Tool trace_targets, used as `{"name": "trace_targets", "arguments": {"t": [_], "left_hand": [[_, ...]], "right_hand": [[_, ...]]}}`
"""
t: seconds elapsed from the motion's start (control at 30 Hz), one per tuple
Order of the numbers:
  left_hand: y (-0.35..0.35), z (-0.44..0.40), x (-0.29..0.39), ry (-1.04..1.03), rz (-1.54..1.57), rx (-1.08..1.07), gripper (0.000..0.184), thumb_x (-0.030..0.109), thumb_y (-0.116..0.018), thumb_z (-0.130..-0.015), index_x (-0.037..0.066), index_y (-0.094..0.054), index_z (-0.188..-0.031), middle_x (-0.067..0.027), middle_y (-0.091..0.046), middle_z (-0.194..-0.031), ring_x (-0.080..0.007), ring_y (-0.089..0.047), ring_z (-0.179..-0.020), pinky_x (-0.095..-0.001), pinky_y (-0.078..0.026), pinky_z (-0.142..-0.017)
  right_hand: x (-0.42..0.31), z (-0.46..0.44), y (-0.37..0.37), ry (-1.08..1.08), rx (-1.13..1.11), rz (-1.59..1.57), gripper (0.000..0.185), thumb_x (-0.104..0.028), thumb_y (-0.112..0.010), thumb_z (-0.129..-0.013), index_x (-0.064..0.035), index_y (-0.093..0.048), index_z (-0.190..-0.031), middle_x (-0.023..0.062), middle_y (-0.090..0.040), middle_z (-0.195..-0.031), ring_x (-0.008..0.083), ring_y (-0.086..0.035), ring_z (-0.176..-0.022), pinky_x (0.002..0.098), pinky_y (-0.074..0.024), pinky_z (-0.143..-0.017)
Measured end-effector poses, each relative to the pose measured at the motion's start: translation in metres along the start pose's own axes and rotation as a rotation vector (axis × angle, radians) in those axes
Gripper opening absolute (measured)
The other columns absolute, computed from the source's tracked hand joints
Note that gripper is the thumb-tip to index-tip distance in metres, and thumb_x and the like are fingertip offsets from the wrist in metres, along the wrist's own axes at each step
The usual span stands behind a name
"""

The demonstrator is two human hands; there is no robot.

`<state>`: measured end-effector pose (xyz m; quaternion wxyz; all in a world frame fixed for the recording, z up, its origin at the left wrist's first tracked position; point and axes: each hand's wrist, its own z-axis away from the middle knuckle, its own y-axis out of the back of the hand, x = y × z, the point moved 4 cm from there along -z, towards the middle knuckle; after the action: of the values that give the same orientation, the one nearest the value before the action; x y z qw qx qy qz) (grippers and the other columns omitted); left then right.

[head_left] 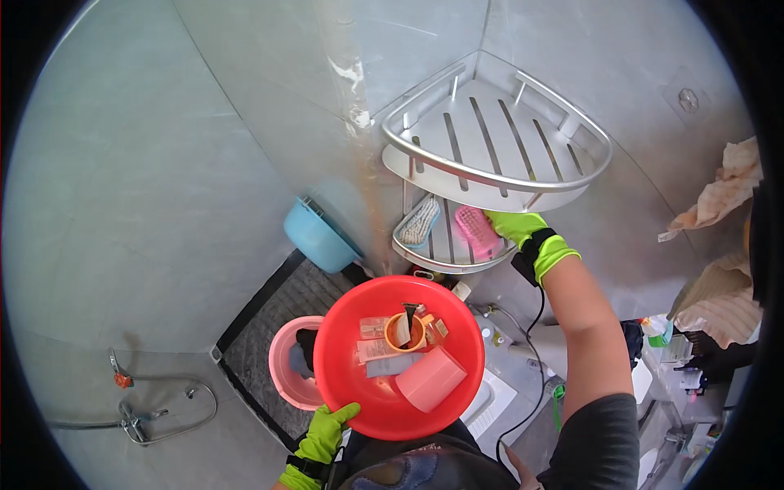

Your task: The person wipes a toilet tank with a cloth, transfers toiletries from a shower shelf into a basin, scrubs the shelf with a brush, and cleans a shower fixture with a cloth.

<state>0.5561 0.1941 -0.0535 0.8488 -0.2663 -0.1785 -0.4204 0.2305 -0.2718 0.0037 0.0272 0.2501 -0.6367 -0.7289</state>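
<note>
My left hand [327,433], in a yellow-green glove, grips the lower left rim of a red basin [343,359]. In the basin lie a pink cup [431,380], an orange cup [406,331] with small items in it, and several tubes and small packs. My right hand [518,227], gloved alike, reaches to the lower corner shelf beside a pink brush [477,231]; its fingertips are partly hidden under the upper shelf [490,155]. A white and blue brush [420,222] lies on the left of the lower shelf [447,266].
A blue basin [321,235] leans on the wall at left. A pink tub [282,359] with dark cloth stands on the floor. Shower taps [135,420] are at lower left. A black cable [535,351] hangs below my right wrist. Cloths [723,192] hang at right.
</note>
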Motion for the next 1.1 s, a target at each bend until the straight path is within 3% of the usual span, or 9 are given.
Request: {"name": "trace_targets", "arguments": {"t": [0.17, 0.2, 0.23, 0.3, 0.5, 0.63, 0.83, 1.0, 1.1], "left_hand": [[0.003, 0.004, -0.003, -0.005, 0.005, 0.016, 0.039, 0.003, -0.07, -0.087, 0.001, -0.06, -0.125, -0.0122, -0.068, -0.118, -0.023, -0.067, -0.104, -0.036, -0.055, -0.091], [0.003, 0.005, -0.004, -0.018, 0.016, 0.019, 0.038, 0.005, -0.071, -0.087, 0.002, -0.062, -0.123, -0.0105, -0.069, -0.114, -0.0206, -0.068, -0.1, -0.0336, -0.055, -0.088], [0.002, 0.007, -0.003, -0.03, 0.026, 0.023, 0.036, 0.008, -0.073, -0.086, 0.002, -0.063, -0.121, -0.0089, -0.07, -0.111, -0.0181, -0.068, -0.096, -0.0312, -0.055, -0.085], [0.003, 0.008, -0.004, -0.041, 0.023, 0.04, 0.034, 0.01, -0.074, -0.086, 0.003, -0.065, -0.118, -0.0073, -0.071, -0.107, -0.0156, -0.069, -0.092, -0.0288, -0.055, -0.082], [-0.012, 0.011, 0.002, -0.035, 0.042, 0.058, 0.033, 0.009, -0.073, -0.087, 0.002, -0.065, -0.118, -0.0083, -0.071, -0.108, -0.0168, -0.068, -0.094, -0.0291, -0.055, -0.083], [-0.013, 0.013, -0.003, -0.02, 0.015, 0.069, 0.033, 0.009, -0.073, -0.087, 0.001, -0.065, -0.118, -0.0091, -0.071, -0.109, -0.0178, -0.069, -0.095, -0.03, -0.055, -0.085], [-0.013, 0.017, -0.009, -0.054, 0.02, 0.095, 0.034, 0.009, -0.076, -0.085, 0.001, -0.066, -0.116, -0.0095, -0.071, -0.107, -0.0177, -0.07, -0.092, -0.0305, -0.056, -0.082], [-0.011, 0.02, -0.012, -0.055, 0.042, 0.122, 0.034, 0.009, -0.076, -0.085, 0.002, -0.066, -0.116, -0.0086, -0.071, -0.107, -0.0175, -0.07, -0.092, -0.0301, -0.056, -0.082], [-0.015, 0.023, -0.014, -0.067, 0.061, 0.129, 0.033, 0.009, -0.076, -0.084, 0.003, -0.066, -0.115, -0.0081, -0.071, -0.106, -0.0174, -0.07, -0.091, -0.0298, -0.056, -0.081]], "right_hand": [[0.03, -0.019, -0.036, -0.081, 0.051, 0.179, 0.04, -0.038, -0.056, -0.091, -0.0117, -0.061, -0.121, 0.0138, -0.07, -0.103, 0.0327, -0.065, -0.098, 0.047, -0.0514, -0.084], [0.031, -0.018, -0.028, -0.209, -0.057, -0.066, 0.037, -0.033, -0.062, -0.087, -0.0104, -0.063, -0.116, 0.0126, -0.07, -0.098, 0.034, -0.067, -0.089, 0.0492, -0.0518, -0.078], [0.026, -0.011, -0.024, 0.222, 0.215, 0.042, 0.013, -0.021, -0.061, -0.086, -0.009, -0.067, -0.088, 0.0127, -0.069, -0.088, 0.032, -0.063, -0.075, 0.0451, -0.0497, -0.066], [-0.038, 0.024, 0.029, 0.129, 0.178, -0.002, 0.024, -0.022, -0.068, -0.084, -0.0109, -0.068, -0.105, 0.0126, -0.07, -0.095, 0.0335, -0.067, -0.084, 0.0419, -0.0526, -0.073], [-0.193, 0.117, 0.023, 0.569, -0.459, -0.242, 0.034, -0.032, -0.071, -0.086, -0.0177, -0.067, -0.117, 0.0091, -0.07, -0.102, 0.0304, -0.066, -0.098, 0.0402, -0.0526, -0.083], [-0.154, 0.037, -0.003, 0.508, -0.132, -0.195, 0.042, -0.021, -0.068, -0.084, -0.011, -0.064, -0.124, 0.0126, -0.066, -0.119, 0.0341, -0.062, -0.11, 0.0431, -0.0478, -0.093], [-0.134, -0.001, -0.026, 0.584, -0.161, 0.251, 0.062, -0.018, -0.074, -0.067, -0.0092, -0.061, -0.126, 0.0148, -0.062, -0.123, 0.0392, -0.056, -0.115, 0.048, -0.0443, -0.097], [-0.1, -0.012, -0.027, 0.58, -0.037, 0.211, 0.063, -0.025, -0.085, -0.056, -0.0044, -0.067, -0.113, 0.0174, -0.065, -0.111, 0.0385, -0.059, -0.108, 0.0439, -0.0465, -0.095], [-0.083, -0.019, -0.019, 0.316, -0.094, 0.166, 0.063, -0.025, -0.086, -0.059, -0.0034, -0.066, -0.114, 0.0187, -0.066, -0.109, 0.0395, -0.06, -0.106, 0.0447, -0.0465, -0.095]]}}
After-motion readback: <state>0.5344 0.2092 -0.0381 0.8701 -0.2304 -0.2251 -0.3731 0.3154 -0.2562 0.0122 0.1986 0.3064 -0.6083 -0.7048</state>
